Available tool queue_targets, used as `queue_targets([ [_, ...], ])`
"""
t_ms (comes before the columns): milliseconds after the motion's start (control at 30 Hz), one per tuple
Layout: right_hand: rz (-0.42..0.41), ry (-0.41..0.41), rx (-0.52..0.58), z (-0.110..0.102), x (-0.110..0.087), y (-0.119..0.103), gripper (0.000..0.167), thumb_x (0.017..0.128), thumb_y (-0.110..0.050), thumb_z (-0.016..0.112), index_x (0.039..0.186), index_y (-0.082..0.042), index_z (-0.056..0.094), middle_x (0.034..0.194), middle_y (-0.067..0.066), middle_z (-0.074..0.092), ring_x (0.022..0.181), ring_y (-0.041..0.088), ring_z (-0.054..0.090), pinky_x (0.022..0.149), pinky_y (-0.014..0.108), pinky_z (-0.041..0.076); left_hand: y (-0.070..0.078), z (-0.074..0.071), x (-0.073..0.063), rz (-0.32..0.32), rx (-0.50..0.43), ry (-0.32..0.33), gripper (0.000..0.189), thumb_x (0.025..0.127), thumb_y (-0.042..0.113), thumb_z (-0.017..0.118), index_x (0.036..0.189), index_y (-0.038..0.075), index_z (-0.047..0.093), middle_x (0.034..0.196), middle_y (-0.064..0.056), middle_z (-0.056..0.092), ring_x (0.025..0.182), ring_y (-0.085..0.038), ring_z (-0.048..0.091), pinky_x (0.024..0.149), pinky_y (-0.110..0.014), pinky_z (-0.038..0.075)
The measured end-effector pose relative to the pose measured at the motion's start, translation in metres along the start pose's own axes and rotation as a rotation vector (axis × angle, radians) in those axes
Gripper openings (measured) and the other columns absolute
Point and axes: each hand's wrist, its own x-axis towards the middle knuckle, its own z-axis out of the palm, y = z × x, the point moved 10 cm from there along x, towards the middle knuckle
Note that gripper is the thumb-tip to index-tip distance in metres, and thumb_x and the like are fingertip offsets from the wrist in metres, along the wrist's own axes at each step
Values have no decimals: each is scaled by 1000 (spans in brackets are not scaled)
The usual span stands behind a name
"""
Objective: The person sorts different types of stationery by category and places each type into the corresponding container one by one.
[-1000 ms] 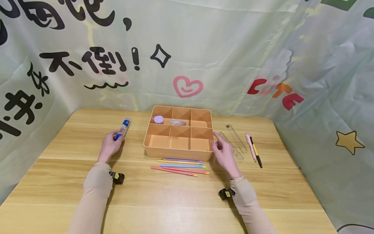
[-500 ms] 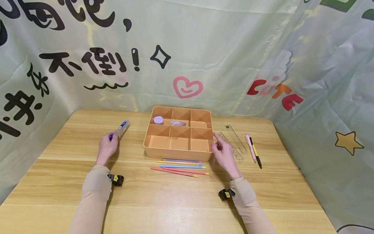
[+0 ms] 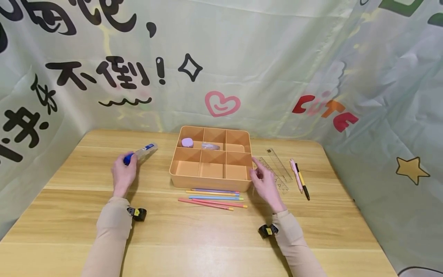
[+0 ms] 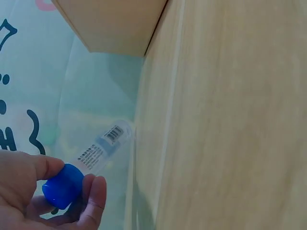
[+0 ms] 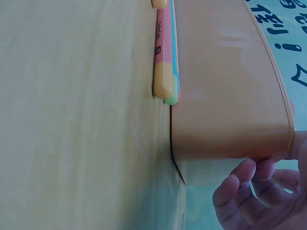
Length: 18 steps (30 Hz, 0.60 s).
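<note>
1 clear bottle, 1 six-compartment box, 5 pencils, 2 pens, at least 2 clear rulers; 2 purple items in box's back row. Left hand pinches bottle by blue cap, left of box, clear end angled toward rear right. Right hand grips box's right wall, thumb at rim, fingertips against outside. Pencils just beside box front. Gap between bottle and box; wide tabletop stretch between forearms; box back near curtain.

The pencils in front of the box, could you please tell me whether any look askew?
Slightly: the two red pencils slant away from the box, while the blue one lies closer to parallel with it.
</note>
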Motion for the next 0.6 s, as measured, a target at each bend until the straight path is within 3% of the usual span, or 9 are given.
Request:
queue_targets([
  [267, -2, -4, 3, 1, 0, 1, 46, 100, -3, 53, 145, 6, 48, 69, 11, 57, 57, 4, 45, 52, 19, 39, 3, -11, -4, -3, -94, 83, 44, 103, 29, 54, 141, 5, 57, 144, -25, 56, 131, -37, 57, 111, -47, 48],
  [367, -3, -6, 6, 2, 0, 2, 46, 100, -3, 53, 145, 7, 48, 69, 11, 57, 56, 3, 45, 51, 19, 39, 6, -13, -7, 15, -104, 107, 43, 103, 28, 57, 140, 5, 58, 142, -24, 58, 125, -35, 61, 101, -29, 54],
  [467, -6, -4, 10, 1, 0, 2, 47, 99, -2, 53, 145, 7, 48, 69, 10, 57, 56, 2, 44, 51, 19, 39, 12, -15, -8, 42, -108, 123, 42, 102, 29, 58, 138, 6, 60, 139, -22, 61, 117, -30, 63, 84, -9, 50],
  [600, -9, -3, 13, 1, 0, 2, 47, 99, -2, 53, 145, 8, 47, 68, 10, 57, 55, 2, 44, 50, 19, 39, 22, -15, -10, 70, -122, 126, 42, 101, 30, 59, 137, 7, 61, 137, -21, 63, 105, -18, 64, 76, -2, 46],
])
